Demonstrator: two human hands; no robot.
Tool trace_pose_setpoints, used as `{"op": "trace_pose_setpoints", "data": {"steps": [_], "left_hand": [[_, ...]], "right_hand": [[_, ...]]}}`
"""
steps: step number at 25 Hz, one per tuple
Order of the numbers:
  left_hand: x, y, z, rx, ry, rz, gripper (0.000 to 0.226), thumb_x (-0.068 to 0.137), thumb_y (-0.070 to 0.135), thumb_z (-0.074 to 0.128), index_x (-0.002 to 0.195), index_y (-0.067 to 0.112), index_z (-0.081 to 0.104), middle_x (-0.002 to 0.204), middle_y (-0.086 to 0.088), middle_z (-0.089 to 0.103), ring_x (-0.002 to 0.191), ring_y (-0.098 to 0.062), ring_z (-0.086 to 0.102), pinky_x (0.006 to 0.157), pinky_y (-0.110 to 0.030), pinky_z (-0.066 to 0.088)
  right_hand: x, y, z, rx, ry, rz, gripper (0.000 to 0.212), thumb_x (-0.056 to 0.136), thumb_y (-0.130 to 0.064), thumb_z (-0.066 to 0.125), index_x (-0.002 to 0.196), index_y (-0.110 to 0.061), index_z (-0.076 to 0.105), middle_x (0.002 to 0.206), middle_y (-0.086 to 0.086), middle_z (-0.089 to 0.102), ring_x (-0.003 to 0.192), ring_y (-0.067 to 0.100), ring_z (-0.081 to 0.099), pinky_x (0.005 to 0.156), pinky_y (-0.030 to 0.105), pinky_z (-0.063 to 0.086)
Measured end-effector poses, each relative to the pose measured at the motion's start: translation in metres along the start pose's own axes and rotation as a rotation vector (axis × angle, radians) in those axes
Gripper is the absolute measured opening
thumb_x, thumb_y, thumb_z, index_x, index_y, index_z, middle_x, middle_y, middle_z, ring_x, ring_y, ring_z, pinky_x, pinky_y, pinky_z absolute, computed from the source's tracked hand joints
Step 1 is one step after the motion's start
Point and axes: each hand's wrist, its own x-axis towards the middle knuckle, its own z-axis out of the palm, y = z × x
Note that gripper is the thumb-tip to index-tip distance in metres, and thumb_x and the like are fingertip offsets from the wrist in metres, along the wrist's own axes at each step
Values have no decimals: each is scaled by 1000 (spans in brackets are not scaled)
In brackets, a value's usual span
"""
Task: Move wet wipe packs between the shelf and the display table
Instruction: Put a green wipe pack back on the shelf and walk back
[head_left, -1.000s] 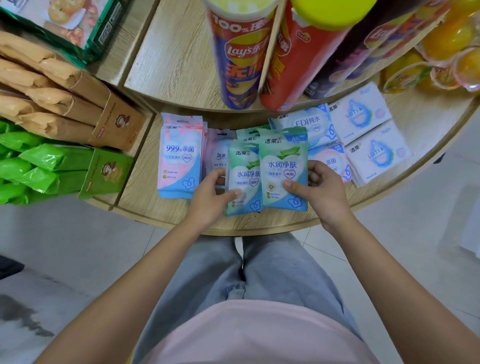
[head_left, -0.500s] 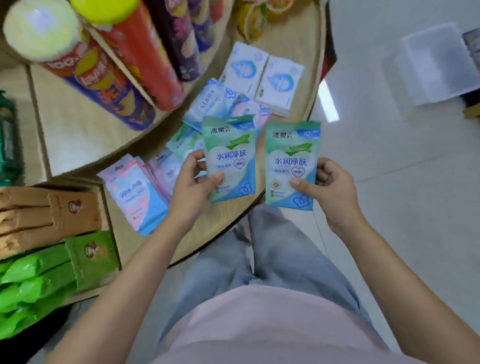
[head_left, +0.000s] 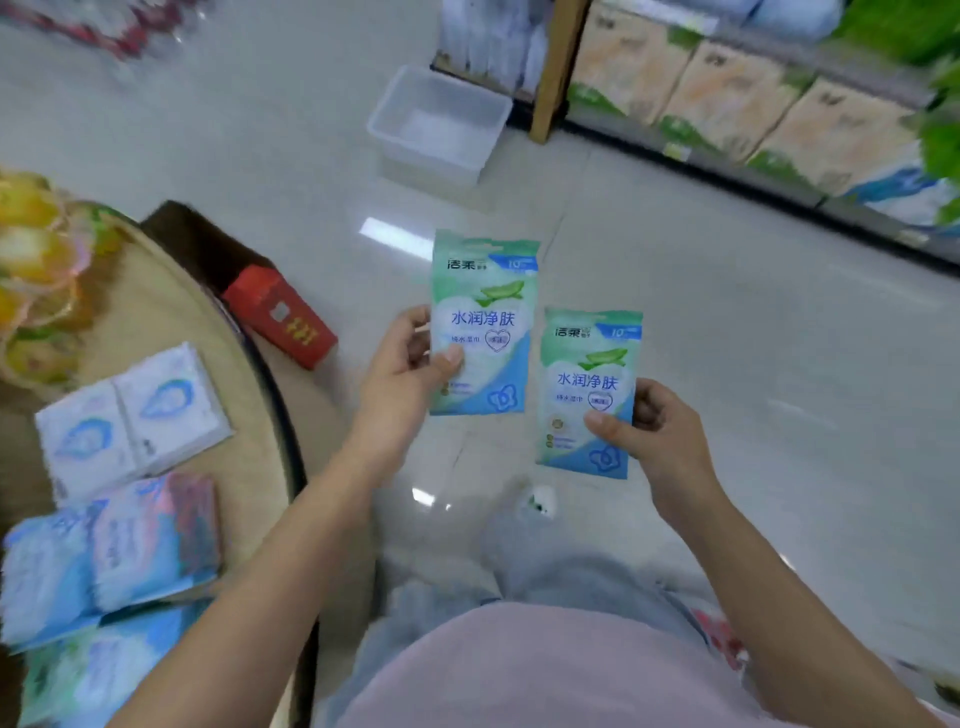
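A second ago both packs were over the round wooden display table (head_left: 156, 312). Now the view has swung away and they hang above the pale tiled floor (head_left: 753, 338), with the stocked store shelf (head_left: 727, 104) ahead (the carry looks under way). The left hand (head_left: 410, 374) pinches one flat green-and-blue plastic wet wipe pack (head_left: 483, 312) by its edge. The right hand (head_left: 660, 436) grips the matching second pack (head_left: 587, 374), lower and just beside it. Both packs are upright, glossy and uncrumpled.

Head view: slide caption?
Left hand holds left green-blue plastic wet wipe pack, right hand holds right pack, beside round wooden table.
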Motion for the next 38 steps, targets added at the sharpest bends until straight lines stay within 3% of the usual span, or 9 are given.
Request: {"op": "trace_pose_setpoints", "data": {"steps": [4,9,15,21,26,29,33,36,38], "left_hand": [[71,22,111,-27,-71,-20,24,89,-4,54,103,16,53,94,-4,66,74,-11,65,58,-20,54],[141,37,209,-38,-136,-98,23,90,-2,55,106,14,54,93,-3,68,69,-6,67,57,-19,53],[289,71,295,-21,-231,-91,23,91,-2,53,111,8,53,97,-7,67,70,-6,68,56,-19,52],[449,152,425,79,-414,-27,23,90,1,55,102,21,54,95,3,69,71,-2,68,57,-16,52],[540,190,551,82,-505,37,24,90,0,56,99,22,55,92,5,69,72,-1,67,60,-16,53],[586,195,626,67,-539,55,24,89,-2,55,98,20,56,93,5,70,77,-3,68,62,-17,53],[637,217,708,21,-501,64,24,89,-2,55,100,19,58,93,7,73,83,-6,68,64,-17,53],[677,246,753,-36,-479,114,23,88,-2,54,101,17,58,93,7,74,85,-5,68,65,-16,53],[700,270,774,-74,-465,161,23,87,-2,54,101,15,58,93,7,74,87,-6,68,67,-16,54]], "right_hand": [[76,-65,-78,59,80,-78,28,74,3,72,95,-12,62,89,0,75,87,21,70,72,27,58],[170,-143,-152,112,148,-191,28,75,3,71,97,-12,61,92,1,74,89,20,70,80,31,58],[289,-184,-211,170,250,-174,35,70,-3,72,102,-8,60,93,2,74,88,19,70,73,27,57],[382,-239,-277,261,421,-127,28,74,8,69,98,-3,61,84,2,75,78,19,70,64,25,57],[453,-269,-344,372,491,-125,64,52,-20,91,103,3,60,94,13,74,86,29,71,65,30,59],[512,-293,-400,403,502,-152,40,68,5,78,103,6,59,93,16,74,82,27,71,63,30,58],[588,-376,-478,332,436,-253,60,49,-16,91,99,1,62,92,11,75,81,25,71,61,26,56],[644,-455,-525,276,406,-356,35,64,-4,78,95,-5,64,85,4,76,78,19,71,60,23,55],[677,-500,-542,260,380,-425,32,63,-6,77,93,-8,66,84,2,76,76,15,71,59,22,55]]}}
